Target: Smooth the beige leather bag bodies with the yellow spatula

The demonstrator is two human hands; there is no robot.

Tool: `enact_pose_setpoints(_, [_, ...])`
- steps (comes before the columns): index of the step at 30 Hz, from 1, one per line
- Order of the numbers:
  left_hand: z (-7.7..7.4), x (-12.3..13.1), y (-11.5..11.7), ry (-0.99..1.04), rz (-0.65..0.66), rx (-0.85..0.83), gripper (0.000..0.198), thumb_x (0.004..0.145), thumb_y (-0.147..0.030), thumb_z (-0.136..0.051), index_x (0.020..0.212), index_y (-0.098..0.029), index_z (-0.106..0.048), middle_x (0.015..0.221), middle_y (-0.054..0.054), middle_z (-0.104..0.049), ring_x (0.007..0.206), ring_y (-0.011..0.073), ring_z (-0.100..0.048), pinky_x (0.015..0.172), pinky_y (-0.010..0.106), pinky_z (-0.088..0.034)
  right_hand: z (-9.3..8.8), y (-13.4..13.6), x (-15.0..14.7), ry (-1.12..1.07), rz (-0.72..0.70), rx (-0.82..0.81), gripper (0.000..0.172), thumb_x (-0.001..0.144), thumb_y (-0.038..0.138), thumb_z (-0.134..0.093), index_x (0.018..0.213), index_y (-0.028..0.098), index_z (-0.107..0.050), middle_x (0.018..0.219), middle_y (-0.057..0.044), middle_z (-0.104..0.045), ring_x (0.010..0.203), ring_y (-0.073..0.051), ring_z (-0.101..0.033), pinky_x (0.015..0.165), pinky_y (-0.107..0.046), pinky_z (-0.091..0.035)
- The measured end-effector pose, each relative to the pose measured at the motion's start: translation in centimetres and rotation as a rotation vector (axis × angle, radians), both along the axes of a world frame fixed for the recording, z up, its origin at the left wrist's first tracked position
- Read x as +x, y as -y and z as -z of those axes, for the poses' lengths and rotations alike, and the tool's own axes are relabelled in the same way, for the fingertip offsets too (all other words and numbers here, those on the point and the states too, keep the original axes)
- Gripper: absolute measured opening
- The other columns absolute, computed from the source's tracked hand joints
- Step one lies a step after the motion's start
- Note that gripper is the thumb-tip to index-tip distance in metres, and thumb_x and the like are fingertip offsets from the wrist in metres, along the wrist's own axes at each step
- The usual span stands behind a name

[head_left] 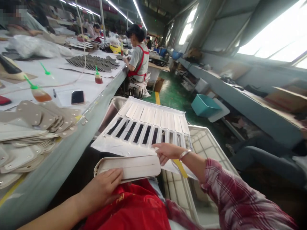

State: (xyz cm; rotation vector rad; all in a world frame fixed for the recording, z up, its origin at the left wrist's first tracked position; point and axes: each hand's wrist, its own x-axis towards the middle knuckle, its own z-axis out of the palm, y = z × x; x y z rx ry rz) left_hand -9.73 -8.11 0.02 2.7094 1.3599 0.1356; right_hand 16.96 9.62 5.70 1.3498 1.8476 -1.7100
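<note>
My left hand (107, 183) grips the left part of a small stack of off-white strips with rounded ends (134, 166), which lies on my lap; the thumb is hidden beneath. Beyond it is a white sheet (107, 144) with a row of long cut-out slots and a row of rounded strip shapes still in place. My right hand (166, 151) hovers at the sheet's near edge, beside the stack's right end. Its fingers are apart, the index finger reaching over the sheet, and I see nothing held in it. A yellow strip (180, 168) shows below my right wrist.
The table (64, 163) on my left bears stacked beige leather-like pieces (40, 118), a phone (77, 97) and glue bottles (40, 94). White crates (211, 137) stand under the sheet and to its right. A co-worker (140, 60) sits ahead; a teal bin (205, 105) stands at the right.
</note>
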Motion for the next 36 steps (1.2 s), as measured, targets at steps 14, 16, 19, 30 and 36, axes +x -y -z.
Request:
enact_pose_setpoints(14, [-2.6, 3.9, -5.4, -0.067, 0.155, -0.244, 0.068, 0.076, -0.041, -0.057, 0.137, -0.032, -0.028, 0.105, 0.007, -0.057, 0.082, 0.0234, -0.058, 0.07, 0.034, -0.048, 3.3, 2.5, 3.5, -0.189, 0.035, -0.015, 0.053, 0.072, 0.012, -0.045, 0.124, 0.022, -0.046, 0.051, 0.007, -0.051, 0.036, -0.006, -0.045, 0.034, -0.013, -0.035])
enact_pose_setpoints(16, [-2.1, 4.2, -5.9, -0.073, 0.147, -0.271, 0.064, 0.078, -0.04, -0.055, 0.136, -0.032, -0.029, 0.104, 0.007, -0.057, 0.081, 0.0228, -0.059, 0.069, 0.032, -0.047, 3.3, 2.7, 3.8, -0.181, 0.041, 0.07, 0.061, 0.068, 0.008, -0.044, 0.128, 0.021, -0.044, 0.047, 0.009, -0.048, 0.036, -0.005, -0.041, 0.033, -0.012, -0.03])
enact_pose_setpoints(19, [-1.7, 4.3, -6.5, -0.095, 0.151, -0.296, 0.061, 0.079, -0.038, -0.053, 0.135, -0.031, -0.032, 0.1, 0.007, -0.057, 0.076, 0.0216, -0.06, 0.067, 0.031, -0.046, 3.1, 2.9, 3.9, -0.163, 0.08, 0.143, 0.069, 0.066, 0.005, -0.044, 0.133, 0.019, -0.038, 0.046, 0.009, -0.047, 0.037, -0.004, -0.038, 0.033, -0.012, -0.026])
enact_pose_setpoints(30, [-2.1, 4.5, -6.3, -0.126, 0.174, -0.211, 0.053, 0.08, -0.016, -0.047, 0.132, -0.026, -0.038, 0.091, 0.005, -0.059, 0.063, 0.0174, -0.058, 0.057, 0.028, -0.044, 7.8, 3.0, 7.1, -0.418, 0.572, -0.323, 0.031, 0.085, 0.036, -0.044, 0.107, 0.016, -0.053, 0.076, -0.003, -0.06, 0.068, -0.011, -0.059, 0.069, -0.025, -0.047])
enact_pose_setpoints(36, [-2.0, 4.5, -6.5, -0.117, 0.16, -0.255, 0.054, 0.081, -0.021, -0.048, 0.133, -0.028, -0.034, 0.094, 0.005, -0.06, 0.065, 0.0183, -0.057, 0.057, 0.029, -0.044, 13.5, 5.2, 3.1, -0.267, 0.337, -0.218, 0.034, 0.089, 0.034, -0.034, 0.102, 0.015, -0.059, 0.077, -0.009, -0.063, 0.073, -0.02, -0.062, 0.063, -0.035, -0.047])
